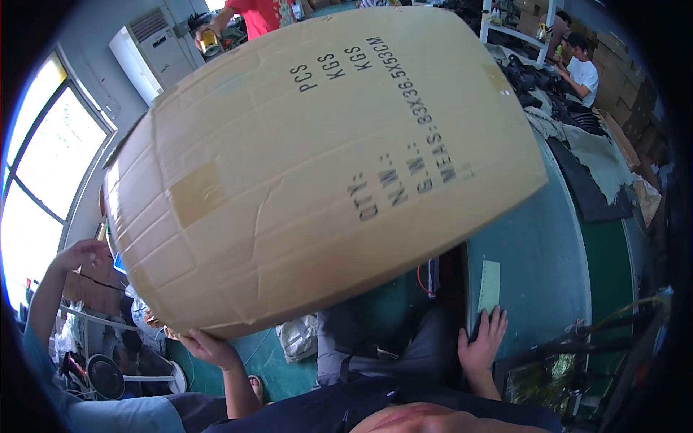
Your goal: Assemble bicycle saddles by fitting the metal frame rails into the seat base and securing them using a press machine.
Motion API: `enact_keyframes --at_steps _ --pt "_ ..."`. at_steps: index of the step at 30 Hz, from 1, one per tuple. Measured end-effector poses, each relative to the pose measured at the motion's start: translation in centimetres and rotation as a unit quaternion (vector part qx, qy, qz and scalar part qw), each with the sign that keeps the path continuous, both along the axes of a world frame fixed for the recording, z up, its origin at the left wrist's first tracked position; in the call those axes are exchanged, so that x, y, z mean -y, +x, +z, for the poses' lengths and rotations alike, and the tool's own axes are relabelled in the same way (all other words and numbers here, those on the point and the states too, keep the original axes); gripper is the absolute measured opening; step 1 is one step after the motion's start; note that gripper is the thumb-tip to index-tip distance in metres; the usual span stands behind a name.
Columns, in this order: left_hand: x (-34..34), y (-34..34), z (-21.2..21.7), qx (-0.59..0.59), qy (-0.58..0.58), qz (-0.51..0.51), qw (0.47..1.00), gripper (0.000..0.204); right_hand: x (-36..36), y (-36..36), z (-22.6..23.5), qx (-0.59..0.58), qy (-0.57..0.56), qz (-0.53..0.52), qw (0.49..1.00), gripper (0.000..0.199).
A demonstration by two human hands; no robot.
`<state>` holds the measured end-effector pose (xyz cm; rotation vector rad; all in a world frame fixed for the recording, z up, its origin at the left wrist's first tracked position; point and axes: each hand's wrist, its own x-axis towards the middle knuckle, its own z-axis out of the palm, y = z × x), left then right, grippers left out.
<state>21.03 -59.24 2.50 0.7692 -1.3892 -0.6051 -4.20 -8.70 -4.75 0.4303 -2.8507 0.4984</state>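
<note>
A large brown cardboard box (289, 159) with black printing and patches of tape fills the middle of the view, tilted above the floor and the table. My left hand (211, 351) is at its lower left edge, with the fingers against the cardboard and partly hidden. Flat on the blue-grey tabletop (534, 231) lies my right hand (482, 339), fingers stretched out. Their tips are at the lower end of a pale green ruler-like strip (489, 281). A co-worker's hand (83, 254) is raised beside the box's left end.
A co-worker in a light blue shirt (126, 417) stands close on my left. Another in a red top (263, 16) is behind the box. Dark pieces of material (538, 79) lie at the far right, near a seated person in white (582, 76). A black fan (105, 375) stands lower left.
</note>
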Motion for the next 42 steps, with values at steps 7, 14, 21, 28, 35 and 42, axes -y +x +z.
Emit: enact_keyframes --at_steps 7,14,21,28,35,42 --pt "2.5 0.0 1.0 0.177 0.097 0.005 0.979 0.047 0.2 -0.5 1.1 0.031 0.013 0.014 0.999 0.078" --pt "1.0 0.3 5.7 0.296 0.204 -0.049 0.932 0.027 3.1 -1.0 3.2 0.153 0.086 -0.052 0.983 0.083" --pt "3.1 1.4 7.4 0.267 0.295 -0.118 0.91 0.035 9.4 -5.8 6.4 0.361 0.203 -0.102 0.904 0.083" --pt "3.4 -2.0 13.2 0.192 0.291 -0.156 0.924 0.025 15.0 -9.9 5.2 0.321 -0.043 0.131 0.937 0.063" --pt "6.4 -6.1 23.4 0.145 0.179 -0.121 0.966 0.022 17.9 -17.0 6.6 0.27 -0.205 0.309 0.889 0.054" --pt "9.3 -8.2 28.5 0.094 0.276 -0.091 0.952 0.031 18.7 -25.7 10.0 0.257 -0.282 0.384 0.841 0.053"
